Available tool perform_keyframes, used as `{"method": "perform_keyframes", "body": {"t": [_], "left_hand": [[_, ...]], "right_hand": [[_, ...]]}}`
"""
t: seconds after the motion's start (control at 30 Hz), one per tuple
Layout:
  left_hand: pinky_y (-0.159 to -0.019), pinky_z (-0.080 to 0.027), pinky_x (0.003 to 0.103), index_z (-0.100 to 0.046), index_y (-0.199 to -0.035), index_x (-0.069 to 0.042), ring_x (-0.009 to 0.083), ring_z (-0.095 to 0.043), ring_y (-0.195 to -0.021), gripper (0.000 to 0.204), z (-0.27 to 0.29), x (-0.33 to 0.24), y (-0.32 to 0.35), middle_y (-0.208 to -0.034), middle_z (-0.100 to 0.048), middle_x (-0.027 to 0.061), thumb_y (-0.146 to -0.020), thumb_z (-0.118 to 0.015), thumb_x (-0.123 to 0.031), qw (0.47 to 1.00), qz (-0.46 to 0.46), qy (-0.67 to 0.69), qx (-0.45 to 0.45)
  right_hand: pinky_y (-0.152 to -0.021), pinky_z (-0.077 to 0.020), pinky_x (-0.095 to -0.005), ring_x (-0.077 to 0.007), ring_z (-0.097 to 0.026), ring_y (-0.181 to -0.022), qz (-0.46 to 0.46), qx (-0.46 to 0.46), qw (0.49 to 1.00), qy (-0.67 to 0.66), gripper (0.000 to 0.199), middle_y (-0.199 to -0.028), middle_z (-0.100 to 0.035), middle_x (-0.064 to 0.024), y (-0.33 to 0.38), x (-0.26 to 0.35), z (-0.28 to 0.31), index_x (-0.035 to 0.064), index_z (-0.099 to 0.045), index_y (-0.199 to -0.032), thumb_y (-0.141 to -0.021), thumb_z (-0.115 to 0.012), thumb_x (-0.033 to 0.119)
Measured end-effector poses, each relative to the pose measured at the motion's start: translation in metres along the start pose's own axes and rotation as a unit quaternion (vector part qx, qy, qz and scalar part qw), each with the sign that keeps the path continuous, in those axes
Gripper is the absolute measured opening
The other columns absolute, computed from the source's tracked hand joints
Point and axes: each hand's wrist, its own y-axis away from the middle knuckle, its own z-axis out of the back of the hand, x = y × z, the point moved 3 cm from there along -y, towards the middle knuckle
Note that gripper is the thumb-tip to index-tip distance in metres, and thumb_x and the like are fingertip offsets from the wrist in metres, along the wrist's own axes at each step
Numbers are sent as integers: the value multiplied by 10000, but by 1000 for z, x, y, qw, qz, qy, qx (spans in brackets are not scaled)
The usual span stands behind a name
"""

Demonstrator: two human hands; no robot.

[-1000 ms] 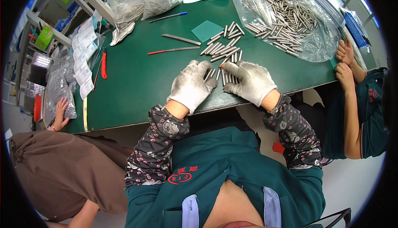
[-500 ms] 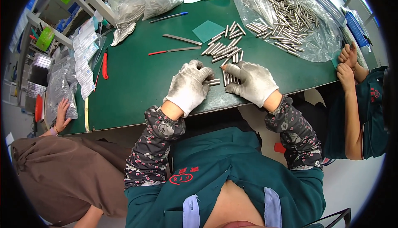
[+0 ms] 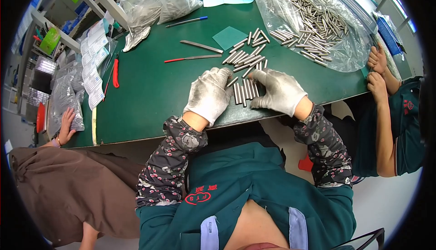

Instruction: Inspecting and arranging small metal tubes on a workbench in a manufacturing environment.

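Two gloved hands flat at worktop's near edge: left hand [image 3: 209, 94] and right hand [image 3: 278, 91], fingers spread, gripping nothing, flanking row of rods [image 3: 244, 91]; loose rods [image 3: 247, 54] behind.

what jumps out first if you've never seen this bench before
Two gloved hands, the left hand and the right hand, rest on a green table around a small row of metal rods. More loose rods lie scattered just beyond, and a big clear bag of rods fills the far right corner.
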Motion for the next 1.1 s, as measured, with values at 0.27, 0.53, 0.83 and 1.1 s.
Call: {"method": "perform_keyframes", "body": {"t": [0.27,0.53,0.83,1.1], "left_hand": [[-692,-486,367,-559,-1051,-64,285,-611,-770,423,13,-5,8,-832,-629,115,-673,-667,-221,989,117,-6,96],[-660,-480,352,-536,-1123,-45,269,-600,-730,588,11,-2,6,-773,-611,117,-604,-738,-231,983,84,33,161],[-646,-465,331,-542,-1080,-38,239,-582,-689,545,12,6,12,-753,-590,107,-583,-740,-142,979,71,121,149],[-634,-468,324,-573,-1019,-39,240,-567,-653,442,16,2,6,-733,-570,98,-616,-723,-137,975,72,137,158]], "right_hand": [[-720,-459,-413,-322,-576,-853,-19,34,998,55,603,-873,-577,-136,-2,9,-3,120,-523,-1121,-607,-712,372],[-715,-455,-408,-306,-569,-838,-30,20,999,33,493,-851,-569,-118,-4,14,-14,139,-556,-1088,-656,-679,345],[-739,-454,-399,-321,-567,-851,-13,30,999,13,533,-892,-583,-137,-6,14,-13,94,-531,-1128,-660,-680,299],[-691,-466,-377,-302,-583,-787,-32,-61,995,-68,348,-831,-592,-119,-2,-3,6,119,-600,-1025,-703,-663,233]]}}
